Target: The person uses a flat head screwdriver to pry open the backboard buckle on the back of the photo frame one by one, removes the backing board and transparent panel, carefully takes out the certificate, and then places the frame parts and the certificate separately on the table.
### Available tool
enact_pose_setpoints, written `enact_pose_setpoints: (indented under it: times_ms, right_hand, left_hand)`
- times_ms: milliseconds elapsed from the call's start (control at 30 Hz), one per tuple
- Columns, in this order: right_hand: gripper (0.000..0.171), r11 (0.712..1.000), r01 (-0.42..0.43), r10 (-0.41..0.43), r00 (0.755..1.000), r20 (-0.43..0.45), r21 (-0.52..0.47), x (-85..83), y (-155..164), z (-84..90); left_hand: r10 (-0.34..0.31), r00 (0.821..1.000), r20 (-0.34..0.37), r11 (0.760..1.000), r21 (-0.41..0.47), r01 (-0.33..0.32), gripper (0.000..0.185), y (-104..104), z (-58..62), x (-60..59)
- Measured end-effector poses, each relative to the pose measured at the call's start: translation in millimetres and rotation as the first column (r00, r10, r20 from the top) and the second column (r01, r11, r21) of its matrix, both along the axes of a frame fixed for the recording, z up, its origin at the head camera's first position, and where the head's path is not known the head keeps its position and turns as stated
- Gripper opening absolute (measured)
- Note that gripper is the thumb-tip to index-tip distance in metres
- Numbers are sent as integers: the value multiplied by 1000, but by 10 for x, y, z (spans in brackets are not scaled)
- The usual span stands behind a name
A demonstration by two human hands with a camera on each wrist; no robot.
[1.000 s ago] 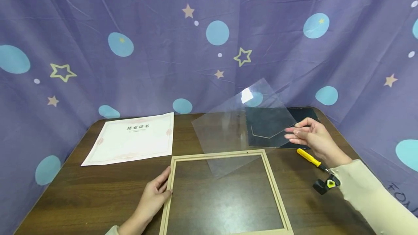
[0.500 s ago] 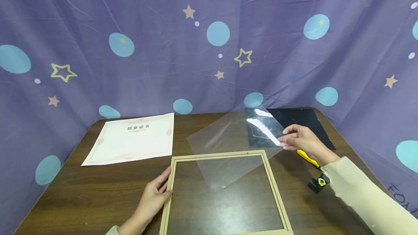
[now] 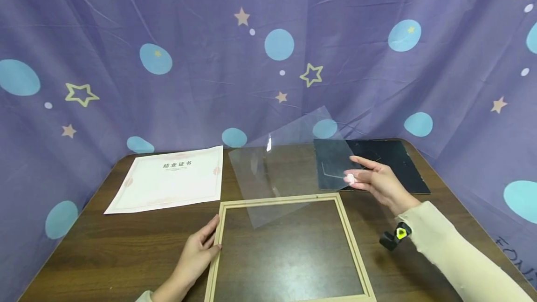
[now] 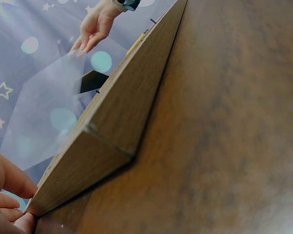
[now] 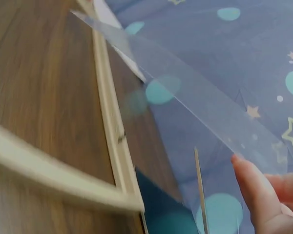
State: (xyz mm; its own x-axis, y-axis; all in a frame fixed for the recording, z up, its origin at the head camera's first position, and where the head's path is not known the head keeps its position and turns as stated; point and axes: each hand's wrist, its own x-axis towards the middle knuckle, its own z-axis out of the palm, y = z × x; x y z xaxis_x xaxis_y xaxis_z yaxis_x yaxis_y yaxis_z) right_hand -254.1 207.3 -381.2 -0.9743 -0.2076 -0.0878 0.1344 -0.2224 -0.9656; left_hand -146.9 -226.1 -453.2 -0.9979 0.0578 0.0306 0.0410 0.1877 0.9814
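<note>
A pale wooden picture frame (image 3: 349, 227) lies on the table, its inner opening showing bare wood grain. My left hand (image 3: 194, 250) holds the frame's left side, the thumb and fingers at its outer edge. Pinched by one edge in my right hand (image 3: 383, 183), a clear plastic sheet (image 3: 289, 162) hangs tilted above the far part of the frame. Its lower corner overlaps the frame's opening in the head view. From the right wrist, the thumb (image 5: 251, 183) shows at the edge of the sheet (image 5: 195, 92).
A white certificate (image 3: 176, 185) lies at the back left. Behind the right hand is a dark backing board (image 3: 398, 162). A yellow screwdriver handle (image 4: 136, 43) shows past the frame in the left wrist view. A patterned purple curtain (image 3: 201, 59) hangs behind the table.
My right hand has moved left with the clear sheet, which dipped flatter and then tilted up again. The left hand and the frame have stayed put. The screwdriver is now hidden in the head view.
</note>
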Motion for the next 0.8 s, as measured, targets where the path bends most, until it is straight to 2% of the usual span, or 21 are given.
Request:
enact_pose_setpoints:
  times_ms: [100, 233, 533, 800]
  right_hand:
    - [54, 995, 27, -25, 1000, 15, -95, -4, -107, 10]
    - [60, 989, 54, -51, 998, 25, -135, -41, -288, 19]
    - [59, 982, 104, -98, 994, 49, -155, -163, -767, -47]
    - [52, 972, 221, -217, 975, 54, -74, -197, -1130, -203]
  left_hand:
    - [-1, 1000, 5, 1000, 0, 1, 64, 4, 9, 3]
    - [-5, 1000, 14, 1000, -5, 5, 63, 7, 18, 8]
    - [-3, 1000, 7, 1000, -19, 3, 63, -1, 6, 16]
    - [-3, 1000, -21, 1000, -12, 3, 63, 3, -12, 17]
